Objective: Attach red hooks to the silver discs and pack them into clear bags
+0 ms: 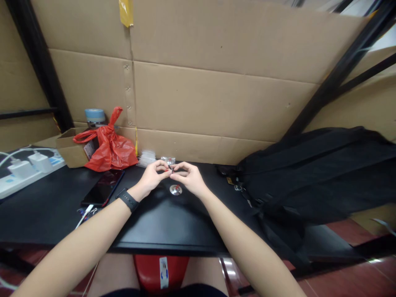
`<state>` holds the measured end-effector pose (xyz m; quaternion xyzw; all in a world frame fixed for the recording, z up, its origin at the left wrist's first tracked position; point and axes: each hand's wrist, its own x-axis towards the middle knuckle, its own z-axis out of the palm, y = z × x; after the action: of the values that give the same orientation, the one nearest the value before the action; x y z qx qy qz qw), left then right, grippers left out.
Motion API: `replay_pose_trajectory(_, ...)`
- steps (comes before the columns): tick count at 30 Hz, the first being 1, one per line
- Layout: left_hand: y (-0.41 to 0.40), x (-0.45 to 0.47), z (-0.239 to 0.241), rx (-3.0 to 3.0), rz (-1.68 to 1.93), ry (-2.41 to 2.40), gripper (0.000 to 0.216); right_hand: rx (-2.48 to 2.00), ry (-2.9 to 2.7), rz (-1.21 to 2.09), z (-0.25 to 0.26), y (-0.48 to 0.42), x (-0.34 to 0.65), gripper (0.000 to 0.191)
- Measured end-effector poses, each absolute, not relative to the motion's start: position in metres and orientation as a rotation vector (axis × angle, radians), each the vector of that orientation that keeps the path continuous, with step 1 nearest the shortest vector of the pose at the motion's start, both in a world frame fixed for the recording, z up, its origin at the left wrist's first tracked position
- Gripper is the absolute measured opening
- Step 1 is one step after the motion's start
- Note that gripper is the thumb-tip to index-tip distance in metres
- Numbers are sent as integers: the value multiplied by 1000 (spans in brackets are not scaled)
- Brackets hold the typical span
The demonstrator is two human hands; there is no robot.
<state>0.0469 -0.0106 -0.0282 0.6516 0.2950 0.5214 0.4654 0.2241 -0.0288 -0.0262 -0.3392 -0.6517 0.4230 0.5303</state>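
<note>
My left hand (150, 178), with a dark watch band (128, 199) on its wrist, is closed in a pinch at the middle of the black table. Opposite it, my right hand (191, 178) pinches from the other side. Between the fingertips is a tiny piece with red and shiny bits (172, 169), too small to name. Just below the hands lies a round silver metal disc (175, 189) with a red strip at its centre. Behind the fingers, a small clear packet (168, 160) with something silvery is partly hidden.
A clear plastic stack (147, 157) lies at the back. To the left are a red plastic bag (111, 148), a cardboard box (71, 148), a blue-lidded container (95, 115), a phone (103, 188) and a power strip (31, 175). A black backpack (318, 173) covers the right side.
</note>
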Motion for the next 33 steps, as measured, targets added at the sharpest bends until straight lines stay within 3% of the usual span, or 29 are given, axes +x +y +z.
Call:
replay_pose_trajectory(8, -4, 45, -30, 1687, 1367, 764, 25, -921, -1699, 856, -27, -22, 227, 36)
replay_pose_trajectory(13, -6, 44, -28, 1696, 1350, 752, 26, -949, -1848, 602, -25, -23, 231, 22)
replay_pose_trajectory(24, -5, 51, -33, 1693, 1381, 841, 26, -1015, -1951, 432, -22, -26, 231, 10)
replay_pose_trajectory(33, -10, 45, -27, 2066, 1125, 875, 19, -989, -2011, 393, -21, -23, 237, 7)
